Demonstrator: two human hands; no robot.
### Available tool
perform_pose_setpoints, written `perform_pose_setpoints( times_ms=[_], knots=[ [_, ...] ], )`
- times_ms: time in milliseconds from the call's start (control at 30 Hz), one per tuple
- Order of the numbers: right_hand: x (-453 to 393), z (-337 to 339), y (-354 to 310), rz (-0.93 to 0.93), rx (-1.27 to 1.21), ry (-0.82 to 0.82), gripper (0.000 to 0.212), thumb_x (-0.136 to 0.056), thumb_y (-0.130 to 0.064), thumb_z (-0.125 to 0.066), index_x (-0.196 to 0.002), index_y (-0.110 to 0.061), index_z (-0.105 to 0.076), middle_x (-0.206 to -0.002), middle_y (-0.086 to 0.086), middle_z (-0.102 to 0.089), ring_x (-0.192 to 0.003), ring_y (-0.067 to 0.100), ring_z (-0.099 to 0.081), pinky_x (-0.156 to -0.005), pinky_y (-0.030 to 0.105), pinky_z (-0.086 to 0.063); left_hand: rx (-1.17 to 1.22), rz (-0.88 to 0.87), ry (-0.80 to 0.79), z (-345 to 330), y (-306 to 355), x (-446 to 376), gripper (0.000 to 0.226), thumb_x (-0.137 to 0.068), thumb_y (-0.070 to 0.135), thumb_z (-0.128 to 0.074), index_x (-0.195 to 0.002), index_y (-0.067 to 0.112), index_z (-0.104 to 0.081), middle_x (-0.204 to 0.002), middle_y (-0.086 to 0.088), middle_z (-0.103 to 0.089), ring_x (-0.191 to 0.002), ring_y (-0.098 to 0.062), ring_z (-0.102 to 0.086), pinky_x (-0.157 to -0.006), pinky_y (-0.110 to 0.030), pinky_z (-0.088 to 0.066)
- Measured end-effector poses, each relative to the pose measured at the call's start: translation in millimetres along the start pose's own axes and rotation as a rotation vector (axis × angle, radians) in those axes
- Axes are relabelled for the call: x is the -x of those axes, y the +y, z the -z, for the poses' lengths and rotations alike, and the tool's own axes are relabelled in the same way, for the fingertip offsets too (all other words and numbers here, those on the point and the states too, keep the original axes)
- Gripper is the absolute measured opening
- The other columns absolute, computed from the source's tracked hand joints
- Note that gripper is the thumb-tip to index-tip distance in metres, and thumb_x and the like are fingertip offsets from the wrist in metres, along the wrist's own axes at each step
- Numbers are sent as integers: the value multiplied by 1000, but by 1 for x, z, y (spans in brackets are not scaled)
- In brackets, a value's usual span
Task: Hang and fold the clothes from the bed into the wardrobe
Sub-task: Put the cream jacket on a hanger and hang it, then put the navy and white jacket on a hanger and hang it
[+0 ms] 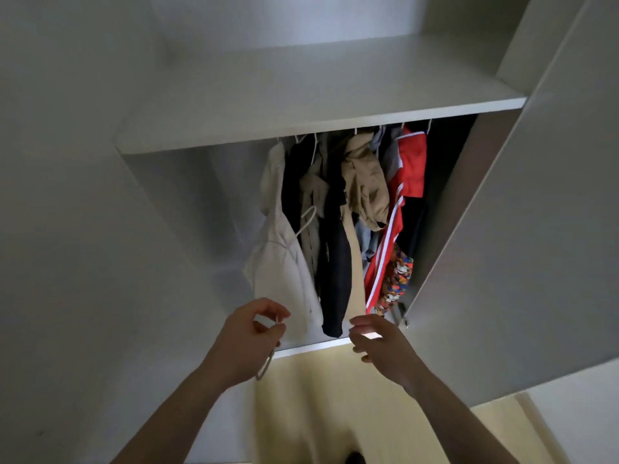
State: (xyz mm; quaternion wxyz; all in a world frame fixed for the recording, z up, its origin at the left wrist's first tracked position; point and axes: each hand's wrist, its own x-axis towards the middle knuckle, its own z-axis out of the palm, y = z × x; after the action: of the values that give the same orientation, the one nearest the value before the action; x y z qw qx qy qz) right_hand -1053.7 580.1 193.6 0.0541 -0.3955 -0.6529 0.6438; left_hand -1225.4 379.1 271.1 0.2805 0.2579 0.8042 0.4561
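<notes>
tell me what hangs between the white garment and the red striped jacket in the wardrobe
Head view: dark garments and beige ones hang between the white garment and the red jacket.

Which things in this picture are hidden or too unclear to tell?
Head view only:
- Rail and hanger hooks: hidden behind the shelf edge.
- Clothes in the middle: the dark garment and beige garment overlap, so what they are is unclear.
- Patterned cloth: mostly covered by the red garment and the door.
- Left hand: its fingers pinch a thin cord; where the cord leads is unclear.
- Bed: out of frame.
</notes>
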Motion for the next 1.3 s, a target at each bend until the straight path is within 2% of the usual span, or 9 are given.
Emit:
perform_pose_setpoints(
  times_ms=[167, 267, 367, 500, 567, 767, 933, 1167, 1300],
  knots=[
    [51, -1, 42, -56, -18, 186, 15, -96, -23, -70, -108, -31, -71, -99, -12, -75, -80, 12, -76, -66, 22, -57, -102, -27, -247, -23, -17, 11, 17, -86, 19, -77, -90, 35, -73, -97, 14, -71, -69, -14, -71, -75, -40, -62],
    [86, -13, 70, -110, -102, 282, 14, -96, -22, -71, -110, -27, -73, -104, -6, -75, -80, 15, -76, -66, 25, -57, -138, -60, -373, -36, -33, 22, 18, -86, 21, -75, -89, 38, -71, -100, 16, -71, -65, -10, -68, -74, -39, -60],
    [124, -26, 95, -168, -168, 364, 15, -96, -21, -71, -111, -25, -73, -106, -5, -75, -80, 16, -76, -66, 26, -59, -148, -53, -490, -53, -46, 36, 16, -87, 17, -72, -87, 32, -73, -100, 13, -70, -66, -16, -67, -69, -44, -61],
    [181, -32, 126, -231, -250, 470, 16, -96, -19, -71, -111, -23, -72, -109, -1, -74, -80, 16, -76, -67, 28, -59, -272, -122, -668, -80, -54, 59, 19, -89, 22, -69, -89, 41, -69, -103, 23, -69, -69, -9, -68, -69, -23, -50],
    [214, -30, 142, -260, -305, 543, 15, -97, -17, -71, -111, -21, -72, -110, 3, -73, -78, 15, -75, -67, 29, -58, -309, -168, -757, -97, -50, 74, 22, -92, 20, -67, -89, 43, -68, -102, 24, -68, -71, -7, -70, -65, -20, -47],
    [317, -19, 182, -298, -446, 759, 17, -97, -20, -70, -113, -23, -73, -111, 2, -75, -84, 15, -76, -73, 30, -61, -370, -314, -986, -160, -21, 133, 22, -96, 16, -63, -91, 36, -69, -94, 17, -71, -67, -12, -68, -58, -38, -57],
    [424, -13, 224, -283, -557, 940, 17, -98, -20, -68, -114, -23, -73, -109, 1, -76, -83, 13, -74, -73, 29, -60, -420, -474, -1163, -234, -9, 211, 32, -96, 8, -61, -87, 38, -68, -103, 17, -72, -69, -5, -67, -71, -37, -58],
    [593, -8, 314, -321, -711, 1201, 17, -100, -29, -66, -115, -30, -73, -103, -7, -78, -84, 16, -76, -70, 27, -59, -457, -668, -1363, -344, -3, 378, 33, -94, 3, -58, -85, 33, -68, -91, 8, -76, -70, -14, -70, -70, -39, -60],
    [672, -4, 362, -330, -806, 1335, 17, -101, -35, -64, -113, -26, -72, -102, -8, -79, -81, 15, -76, -67, 28, -58, -479, -779, -1495, -388, -11, 477, 30, -96, 8, -57, -87, 35, -68, -84, 7, -74, -70, -15, -69, -68, -39, -59]
  ],
)
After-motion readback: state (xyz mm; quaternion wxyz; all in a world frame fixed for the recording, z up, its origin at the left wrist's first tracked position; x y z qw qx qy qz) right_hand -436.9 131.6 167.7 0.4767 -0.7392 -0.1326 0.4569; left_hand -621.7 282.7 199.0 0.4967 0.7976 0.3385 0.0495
